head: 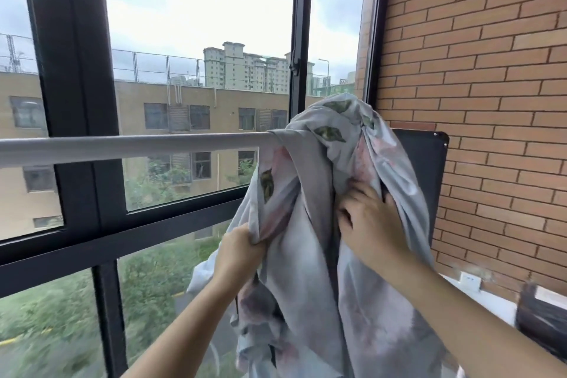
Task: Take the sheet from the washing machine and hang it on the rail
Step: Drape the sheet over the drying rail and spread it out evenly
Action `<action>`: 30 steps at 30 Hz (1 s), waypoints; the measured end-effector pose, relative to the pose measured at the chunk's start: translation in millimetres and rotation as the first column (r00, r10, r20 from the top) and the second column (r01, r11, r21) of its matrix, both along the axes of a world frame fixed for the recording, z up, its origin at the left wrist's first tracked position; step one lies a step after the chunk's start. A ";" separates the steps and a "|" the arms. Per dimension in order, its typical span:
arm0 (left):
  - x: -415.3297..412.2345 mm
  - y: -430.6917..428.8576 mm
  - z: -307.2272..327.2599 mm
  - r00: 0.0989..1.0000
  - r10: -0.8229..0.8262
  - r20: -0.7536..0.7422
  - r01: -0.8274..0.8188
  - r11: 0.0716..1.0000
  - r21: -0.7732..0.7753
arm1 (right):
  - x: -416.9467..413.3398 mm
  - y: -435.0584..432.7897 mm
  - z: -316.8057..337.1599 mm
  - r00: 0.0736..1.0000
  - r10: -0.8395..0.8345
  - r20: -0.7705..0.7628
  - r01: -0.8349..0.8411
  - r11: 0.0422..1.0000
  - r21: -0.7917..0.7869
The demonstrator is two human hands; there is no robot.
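Gripping the sheet (294, 273) with both hands, we are standing at a window, with the pale rail (138, 146) running from nine o'clock toward the middle of the view. The sheet, grey-blue with green leaves and faded pink patches, is lying bunched over the rail's end at about three o'clock from centre, and is hanging in long folds toward five o'clock. Our left hand (242, 250), near six o'clock, is closing into a fist round a gathered fold on the sheet's nine o'clock edge. Our right hand (368, 221), at four o'clock from centre, is digging curled fingers into the folds below the rail, with the thumb pressing on the cloth. A black window frame (73, 101) is standing behind the rail. A brick wall (491, 70) is filling the two o'clock side, and a dark panel (426, 169) is showing behind the sheet.
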State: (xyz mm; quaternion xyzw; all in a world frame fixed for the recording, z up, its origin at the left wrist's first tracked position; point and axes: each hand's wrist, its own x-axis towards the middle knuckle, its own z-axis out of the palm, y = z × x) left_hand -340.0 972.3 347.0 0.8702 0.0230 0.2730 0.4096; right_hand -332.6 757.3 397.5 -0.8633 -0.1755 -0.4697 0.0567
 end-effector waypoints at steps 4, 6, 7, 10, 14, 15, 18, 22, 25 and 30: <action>1.6 15.0 0.1 0.994 -0.091 0.054 0.106 0.839 -0.534 | -13.1 -13.7 1.7 0.997 0.046 -0.062 -0.040 0.995 0.087; -1.3 6.0 -2.8 0.962 -0.238 0.135 0.271 0.772 -0.574 | -21.3 -1.7 -5.0 0.988 0.015 -0.152 -0.010 0.999 0.030; -6.0 -1.4 -4.2 0.942 -0.294 0.162 0.335 0.788 -0.517 | -24.2 7.4 -8.8 0.972 -0.023 -0.233 0.020 1.000 -0.016; -9.8 -20.3 -20.8 0.894 -0.426 0.136 0.441 0.789 -0.428 | -26.2 23.8 -20.1 0.929 -0.118 -0.351 0.109 0.993 -0.045; -6.8 -14.5 -26.9 0.969 -0.244 -0.032 0.226 0.933 -0.279 | -18.5 28.2 -24.1 0.967 -0.065 -0.245 0.093 0.990 0.106; -6.7 -10.6 -24.6 0.981 -0.195 -0.005 0.187 0.947 -0.261 | -16.4 27.0 -25.1 0.971 -0.049 -0.235 0.083 0.987 0.139; -5.5 8.4 -20.7 0.989 -0.090 0.120 0.118 0.960 -0.254 | -14.9 14.5 -27.6 0.951 0.112 -0.288 -0.006 0.939 0.344; -0.7 26.2 -14.3 0.987 0.080 0.141 0.004 0.859 -0.512 | -16.1 -6.2 -20.2 0.835 0.462 -0.299 -0.057 0.613 0.788; -4.9 34.1 -4.2 0.965 0.160 0.209 -0.066 0.916 -0.396 | -15.3 -20.9 -6.3 0.881 0.398 -0.257 -0.027 0.584 0.812; -8.9 70.0 -11.8 0.914 0.152 0.375 -0.272 0.918 0.289 | -17.0 -46.5 11.7 0.945 0.292 -0.147 -0.099 0.684 0.723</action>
